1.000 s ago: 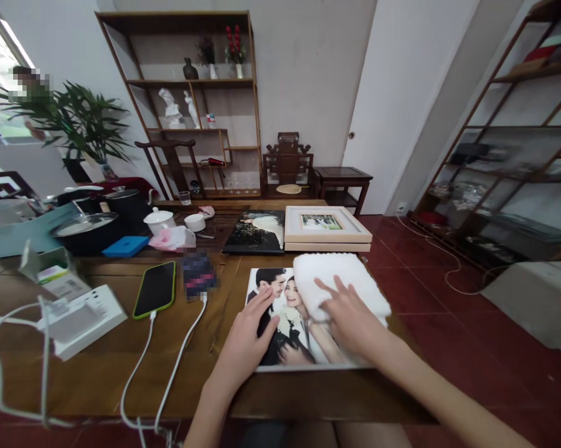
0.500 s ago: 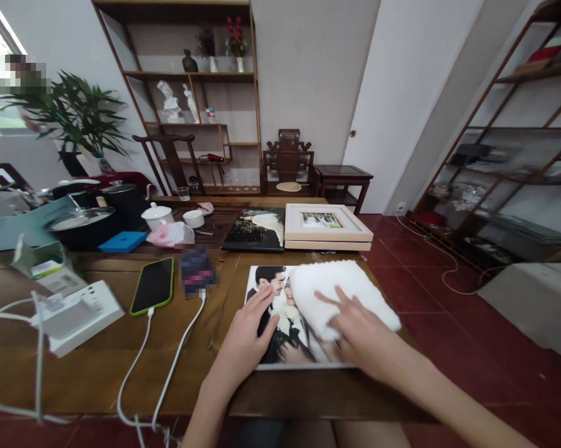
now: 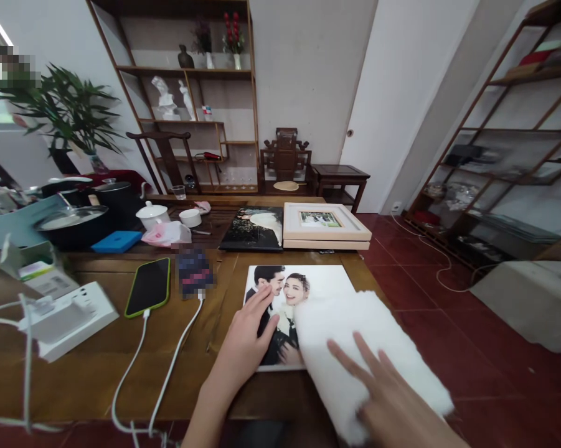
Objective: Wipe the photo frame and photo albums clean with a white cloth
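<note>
A glossy photo panel [image 3: 329,280] of a couple lies flat near the table's front edge. My left hand [image 3: 248,330] rests on the panel's left part, fingers stretched out and flat. A fluffy white cloth [image 3: 401,336] covers the lower right of the panel and reaches past the table's edge. Spread over the cloth, my right hand [image 3: 378,389] holds it from above; the thumb is blurred near the cloth's lower edge.
Behind the panel lie a dark photo panel [image 3: 254,229] and stacked light-wood frames [image 3: 327,225]. On the left are a phone [image 3: 148,287] with a cable, a white charger box [image 3: 72,320], a blue box [image 3: 116,241] and a black pan [image 3: 72,224].
My right hand has drawn the white cloth toward me and to the right, uncovering the second face and the panel's upper part. My left hand stays in place.
</note>
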A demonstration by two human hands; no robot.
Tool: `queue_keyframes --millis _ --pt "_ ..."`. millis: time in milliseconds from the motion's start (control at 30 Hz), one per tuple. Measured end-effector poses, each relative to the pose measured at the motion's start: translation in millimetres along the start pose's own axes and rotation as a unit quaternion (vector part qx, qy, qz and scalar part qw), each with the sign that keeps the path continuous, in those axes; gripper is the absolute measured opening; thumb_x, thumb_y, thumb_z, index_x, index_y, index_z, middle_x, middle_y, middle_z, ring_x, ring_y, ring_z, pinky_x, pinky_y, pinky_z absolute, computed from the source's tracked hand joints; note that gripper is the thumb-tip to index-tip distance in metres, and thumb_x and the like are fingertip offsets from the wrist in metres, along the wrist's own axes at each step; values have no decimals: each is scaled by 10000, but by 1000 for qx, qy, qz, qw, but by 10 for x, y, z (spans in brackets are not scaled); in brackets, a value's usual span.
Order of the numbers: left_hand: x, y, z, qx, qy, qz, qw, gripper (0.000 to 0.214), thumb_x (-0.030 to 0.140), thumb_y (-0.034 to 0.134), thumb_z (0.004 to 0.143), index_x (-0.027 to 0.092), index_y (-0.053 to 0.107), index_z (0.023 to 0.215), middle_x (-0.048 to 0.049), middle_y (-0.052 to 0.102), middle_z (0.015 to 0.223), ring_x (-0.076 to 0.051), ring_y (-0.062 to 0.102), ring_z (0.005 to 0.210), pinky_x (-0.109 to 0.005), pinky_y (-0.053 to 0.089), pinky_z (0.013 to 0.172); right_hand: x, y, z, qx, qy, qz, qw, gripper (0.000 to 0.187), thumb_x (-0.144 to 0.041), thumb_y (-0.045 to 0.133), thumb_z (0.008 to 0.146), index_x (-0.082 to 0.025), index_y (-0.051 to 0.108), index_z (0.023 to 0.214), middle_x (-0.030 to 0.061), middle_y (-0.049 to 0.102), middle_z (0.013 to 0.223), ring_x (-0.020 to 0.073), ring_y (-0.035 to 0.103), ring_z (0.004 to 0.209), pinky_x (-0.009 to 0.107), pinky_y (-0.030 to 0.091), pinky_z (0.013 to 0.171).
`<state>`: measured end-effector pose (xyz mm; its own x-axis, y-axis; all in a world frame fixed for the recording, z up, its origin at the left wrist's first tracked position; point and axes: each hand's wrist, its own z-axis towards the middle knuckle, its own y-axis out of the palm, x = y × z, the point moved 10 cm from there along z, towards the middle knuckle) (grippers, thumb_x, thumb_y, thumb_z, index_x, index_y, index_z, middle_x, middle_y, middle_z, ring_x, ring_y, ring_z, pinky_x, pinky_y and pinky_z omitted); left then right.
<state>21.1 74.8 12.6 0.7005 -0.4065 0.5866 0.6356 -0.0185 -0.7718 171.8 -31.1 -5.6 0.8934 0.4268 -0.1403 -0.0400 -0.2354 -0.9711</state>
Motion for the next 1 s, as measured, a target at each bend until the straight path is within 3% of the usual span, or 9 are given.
queue_keyframes --millis 67,167,267,367,533,633,833,933,1000 --pt "-4 -3 0 4 3 0 1000 420 343 419 899 224 470 1298 -69 428 1416 -213 354 1327 -439 307 1085 -27 76 -126 -5 -14 5 1000 346 -24 451 666 -224 724 736 -49 255 1475 410 178 1332 622 289 1016" --pt "-4 4 3 -3 5 8 1000 425 351 415 899 218 470 1299 -69 427 1416 -217 347 1330 -441 309 1083 54 -101 -52 11 -2 9 1000 409 13 429 605 -194 714 812 -31 242 1483 384 152 1346 594 262 1045" --pt "16 6 7 -10 15 14 1000 409 347 417 899 218 495 1279 -73 435 1411 -227 353 1326 -450 313 1077 255 -402 286 32 33 16 999 455 44 394 603 -172 695 867 -11 280 1476 336 169 1355 536 246 1069" --pt "19 -9 8 -8 16 9 1000 401 350 422 898 221 507 1268 -77 444 1403 -233 369 1316 -455 319 1071 442 -626 712 76 35 19 996 434 27 396 643 -136 680 928 43 303 1469 351 160 1354 569 221 1057" --pt "14 -14 7 -13 6 1 1000 408 362 412 901 220 500 1274 -67 422 1419 -227 345 1330 -446 313 1076 584 -716 1010 112 52 -18 992 429 26 373 693 -80 655 999 109 303 1465 387 172 1338 613 233 1015" --pt "17 -12 10 -12 5 -1 1000 406 357 415 902 219 496 1276 -68 416 1424 -223 342 1332 -443 306 1081 446 -610 797 73 58 -19 995 431 26 388 677 -80 656 997 112 285 1472 406 170 1334 604 251 1016" --pt "10 0 9 -6 3 2 1000 396 340 427 897 239 492 1275 -58 431 1415 -214 359 1323 -433 305 1083 69 -159 -21 8 29 8 1000 341 -35 470 623 -179 709 818 34 254 1485 434 172 1328 626 313 986" --pt "8 1 9 -6 4 6 1000 406 340 427 896 238 483 1285 -60 426 1418 -218 355 1325 -438 308 1080 -2 -135 -213 6 7 21 1000 372 -50 466 626 -258 723 797 -58 298 1464 371 252 1322 519 379 995" --pt "7 6 11 -9 6 8 1000 411 341 425 896 230 485 1287 -64 423 1420 -223 353 1326 -442 311 1079 36 -231 -170 0 18 23 1000 422 -32 460 607 -251 716 862 -63 311 1459 354 261 1323 488 376 1008"
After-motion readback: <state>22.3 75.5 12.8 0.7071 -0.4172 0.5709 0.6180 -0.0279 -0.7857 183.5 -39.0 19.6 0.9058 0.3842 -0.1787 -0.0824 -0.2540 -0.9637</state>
